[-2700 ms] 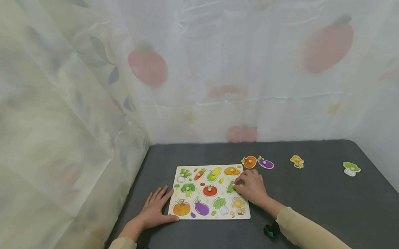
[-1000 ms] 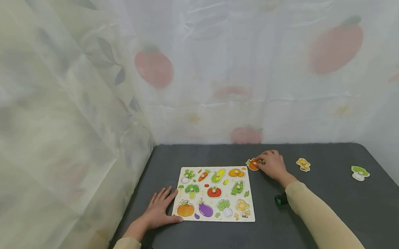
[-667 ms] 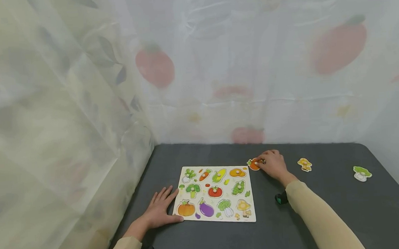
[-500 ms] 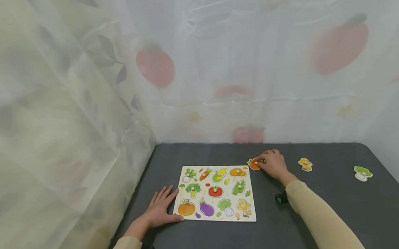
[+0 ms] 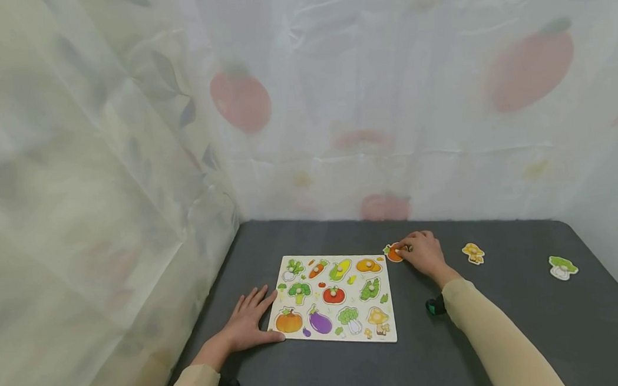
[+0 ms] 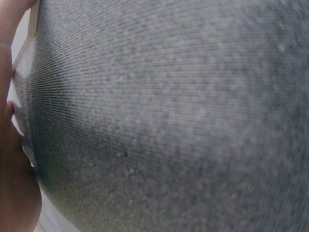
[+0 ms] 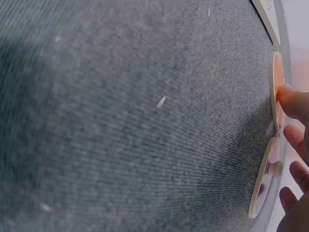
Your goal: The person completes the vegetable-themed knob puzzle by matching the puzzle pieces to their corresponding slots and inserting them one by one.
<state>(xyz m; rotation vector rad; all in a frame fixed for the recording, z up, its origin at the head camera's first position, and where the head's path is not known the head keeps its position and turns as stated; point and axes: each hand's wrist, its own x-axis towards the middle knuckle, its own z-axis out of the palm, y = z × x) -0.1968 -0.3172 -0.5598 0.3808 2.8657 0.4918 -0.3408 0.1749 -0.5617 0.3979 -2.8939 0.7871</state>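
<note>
My right hand (image 5: 423, 253) is at the far right corner of a vegetable peg puzzle board (image 5: 357, 330). Its thumb and finger pinch the knob of an orange pumpkin puzzle piece (image 5: 392, 254), which lies on the table; index finger and knob are hidden in the right wrist view. An eggplant puzzle piece (image 7: 263, 186) lies beneath my loosely bent other fingers, mostly covered by the hand in the head view. With fingers spread, my left hand (image 5: 244, 324) rests at the board's left edge, thumb against the near left corner. Several knobbed pieces sit in the board.
To the right on the dark table (image 5: 508, 322) lie a yellow mushroom piece (image 5: 474, 253) and a green-and-white leafy vegetable piece (image 5: 562, 268). Printed curtains (image 5: 308, 98) enclose the table behind and at the sides.
Earlier my right hand was at the green piece on the board's right side; it has moved away to the pumpkin piece and stayed there. My left hand has kept its place.
</note>
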